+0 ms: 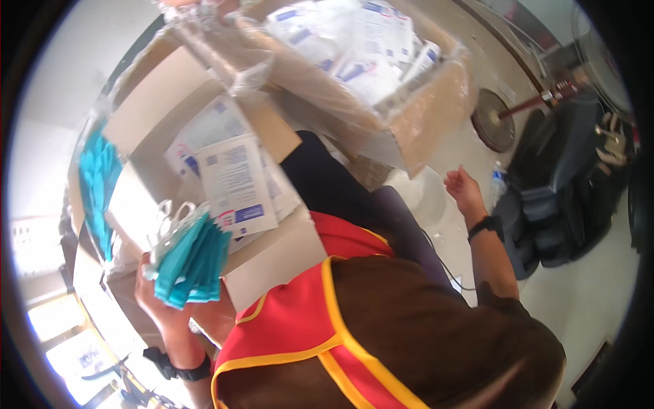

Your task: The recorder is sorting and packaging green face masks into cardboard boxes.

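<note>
My left hand (160, 293) is closed around a stack of teal face masks (191, 262) whose white ear loops stick up at the top. The stack hangs over the left side of an open cardboard box (276, 255). Inside that box lie flat white packets (238, 184) with blue and red print. Out to the right, away from the boxes, my right hand (466, 191) is raised with its fingers curled in, and nothing shows in them.
More teal masks (99, 191) lie in plastic at the far left. A larger plastic-lined carton (426, 133) full of white packets stands ahead. To the right are a fan's round base (493, 120), a black bag (555, 198) and a water bottle (499, 178).
</note>
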{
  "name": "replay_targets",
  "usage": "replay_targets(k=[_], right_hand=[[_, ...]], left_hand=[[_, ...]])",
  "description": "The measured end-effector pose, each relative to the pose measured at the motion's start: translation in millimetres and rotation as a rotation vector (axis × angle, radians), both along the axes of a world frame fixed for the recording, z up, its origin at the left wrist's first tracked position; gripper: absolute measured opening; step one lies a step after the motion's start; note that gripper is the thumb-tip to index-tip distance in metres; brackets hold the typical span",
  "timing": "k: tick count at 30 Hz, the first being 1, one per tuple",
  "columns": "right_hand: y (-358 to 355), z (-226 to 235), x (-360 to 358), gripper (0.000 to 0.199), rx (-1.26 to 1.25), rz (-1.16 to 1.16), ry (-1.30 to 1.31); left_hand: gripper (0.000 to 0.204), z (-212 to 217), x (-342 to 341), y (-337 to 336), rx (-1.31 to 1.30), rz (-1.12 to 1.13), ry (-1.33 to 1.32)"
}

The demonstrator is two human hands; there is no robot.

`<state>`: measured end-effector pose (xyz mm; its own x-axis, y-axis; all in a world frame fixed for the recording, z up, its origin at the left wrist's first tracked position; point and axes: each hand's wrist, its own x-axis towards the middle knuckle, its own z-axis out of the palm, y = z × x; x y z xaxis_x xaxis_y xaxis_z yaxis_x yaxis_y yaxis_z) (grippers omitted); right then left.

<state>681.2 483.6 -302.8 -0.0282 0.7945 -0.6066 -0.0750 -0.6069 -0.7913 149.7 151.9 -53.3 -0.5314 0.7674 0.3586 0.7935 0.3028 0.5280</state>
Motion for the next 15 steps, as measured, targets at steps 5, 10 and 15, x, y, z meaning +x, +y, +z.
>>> replay_targets(k=[5, 10, 15], right_hand=[[3.6, 85.7, -102.0, 0.029, 0.232, 0.316, 0.229], [-36.1, 226.2, -261.0, 0.04, 0.886, 1.109, 0.266], [-74.0, 280.2, -343.9, 0.053, 1.472, 1.386, 0.16]], left_hand=[[0.036, -2.4, 18.9, 22.5, 0.078, -0.064, -0.205], [0.037, 12.0, 41.5, 39.2, 0.055, -0.121, -0.182], [0.037, 17.1, 48.6, 38.8, 0.049, -0.184, -0.236]])
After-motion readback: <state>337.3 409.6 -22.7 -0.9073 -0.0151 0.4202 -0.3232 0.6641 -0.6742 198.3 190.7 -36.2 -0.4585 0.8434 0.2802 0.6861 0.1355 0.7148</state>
